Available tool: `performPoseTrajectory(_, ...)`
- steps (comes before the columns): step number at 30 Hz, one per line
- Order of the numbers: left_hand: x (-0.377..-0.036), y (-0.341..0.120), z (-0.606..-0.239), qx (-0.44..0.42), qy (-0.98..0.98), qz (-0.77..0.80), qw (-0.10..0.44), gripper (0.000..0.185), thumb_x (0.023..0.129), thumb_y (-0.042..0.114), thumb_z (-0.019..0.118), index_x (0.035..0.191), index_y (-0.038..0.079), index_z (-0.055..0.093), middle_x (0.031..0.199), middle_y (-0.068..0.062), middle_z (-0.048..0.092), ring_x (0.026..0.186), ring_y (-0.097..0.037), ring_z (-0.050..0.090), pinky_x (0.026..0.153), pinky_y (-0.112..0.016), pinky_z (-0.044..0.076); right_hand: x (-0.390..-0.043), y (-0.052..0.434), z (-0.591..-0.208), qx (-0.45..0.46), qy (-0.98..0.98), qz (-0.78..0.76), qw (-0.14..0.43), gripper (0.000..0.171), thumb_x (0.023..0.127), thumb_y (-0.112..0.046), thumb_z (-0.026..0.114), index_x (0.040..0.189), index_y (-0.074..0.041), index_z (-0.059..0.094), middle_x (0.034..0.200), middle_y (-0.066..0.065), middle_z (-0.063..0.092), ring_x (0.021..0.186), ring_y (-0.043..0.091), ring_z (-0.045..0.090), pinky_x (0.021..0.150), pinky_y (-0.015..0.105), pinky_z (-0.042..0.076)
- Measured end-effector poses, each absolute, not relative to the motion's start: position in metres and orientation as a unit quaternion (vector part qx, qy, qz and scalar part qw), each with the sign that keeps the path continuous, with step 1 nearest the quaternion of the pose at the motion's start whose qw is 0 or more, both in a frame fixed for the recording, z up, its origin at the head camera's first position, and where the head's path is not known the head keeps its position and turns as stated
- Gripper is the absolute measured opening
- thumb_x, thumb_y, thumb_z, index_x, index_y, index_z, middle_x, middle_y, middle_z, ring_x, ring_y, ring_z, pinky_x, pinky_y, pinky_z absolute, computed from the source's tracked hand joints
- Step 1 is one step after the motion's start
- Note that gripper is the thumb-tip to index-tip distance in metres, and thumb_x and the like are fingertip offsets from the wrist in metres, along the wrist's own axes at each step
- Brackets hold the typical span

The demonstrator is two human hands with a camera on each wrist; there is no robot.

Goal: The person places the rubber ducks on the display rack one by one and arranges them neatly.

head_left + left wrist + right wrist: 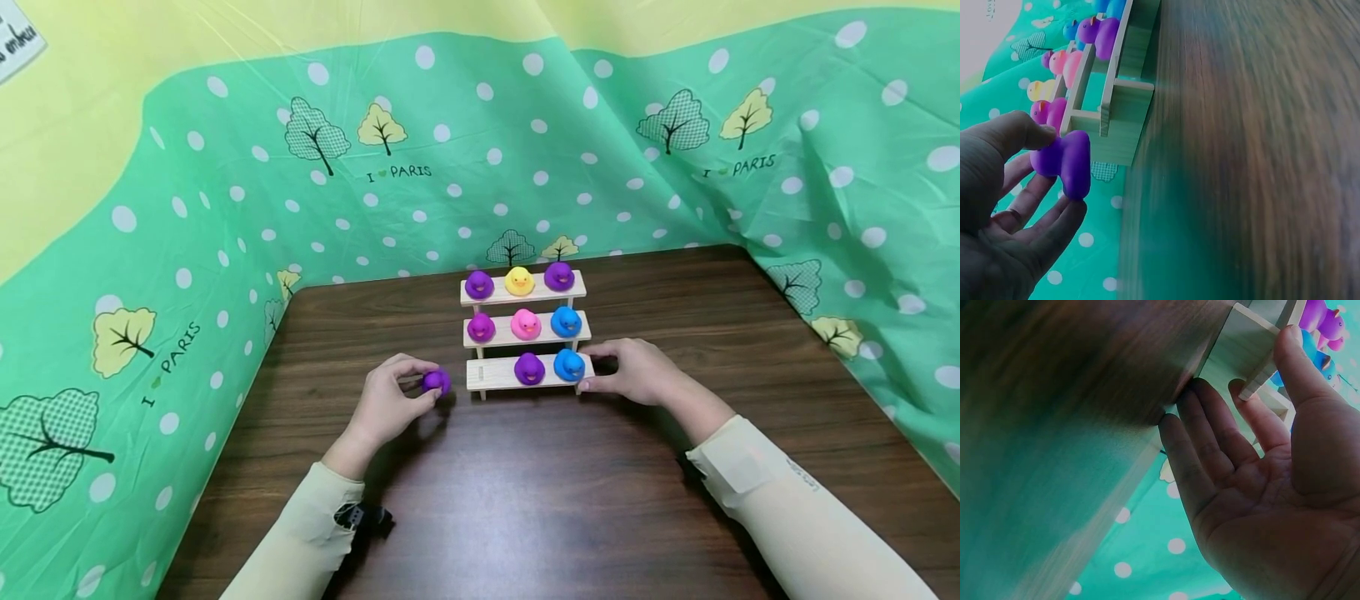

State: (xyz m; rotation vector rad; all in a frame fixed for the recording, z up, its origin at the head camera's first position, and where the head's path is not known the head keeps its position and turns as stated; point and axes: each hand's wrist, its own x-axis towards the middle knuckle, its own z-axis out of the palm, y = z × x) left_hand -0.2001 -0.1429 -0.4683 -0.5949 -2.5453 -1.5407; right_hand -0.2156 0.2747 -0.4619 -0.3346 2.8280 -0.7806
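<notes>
My left hand pinches a purple rubber duck between thumb and fingers, just left of a three-tier wooden stand. In the left wrist view the duck is tilted and apart from the stand. My right hand holds the right end of the bottom shelf, thumb at its front corner and index finger at the back. On that shelf sit a purple duck and a blue duck; its left end is bare. In the right wrist view the other fingers extend beside the stand, near the tabletop.
The middle shelf bears a purple duck, a pink duck and a blue duck. On the top shelf, a yellow duck sits between two purple ones. Green dotted cloth surrounds the dark wooden table.
</notes>
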Motion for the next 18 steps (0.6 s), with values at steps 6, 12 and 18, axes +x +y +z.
performPoseTrajectory(6,-0.201,-0.134,-0.465,-0.195,-0.84,-0.503,0.058,0.03,0.081,-0.006,0.085,0.109,0.004,0.08,0.105,-0.007,0.068,0.104,-0.026,0.071,0.094,-0.037,0.06,-0.215,0.274,-0.461,-0.115,0.953,-0.263,0.093,0.069,0.086,-0.051,0.085,0.143,-0.016,0.067,0.141,0.018,0.065,0.129,0.041,0.058,0.105,0.064,0.048)
performPoseTrajectory(12,-0.204,-0.122,-0.467,-0.205,-0.835,-0.508,0.06,0.031,0.081,-0.004,0.085,0.111,0.005,0.08,0.106,-0.004,0.068,0.104,-0.023,0.071,0.095,-0.037,0.06,-0.215,0.274,-0.46,-0.11,0.955,-0.26,0.092,0.069,0.086,-0.052,0.085,0.142,-0.017,0.068,0.141,0.017,0.065,0.131,0.041,0.057,0.106,0.063,0.048)
performPoseTrajectory(18,-0.206,-0.109,-0.467,-0.22,-0.82,-0.525,0.069,0.033,0.082,-0.005,0.084,0.113,0.004,0.078,0.109,-0.007,0.069,0.106,-0.025,0.072,0.094,-0.043,0.061,-0.215,0.274,-0.461,-0.112,0.955,-0.259,0.093,0.068,0.086,-0.052,0.085,0.142,-0.017,0.068,0.141,0.018,0.064,0.132,0.042,0.057,0.106,0.064,0.047)
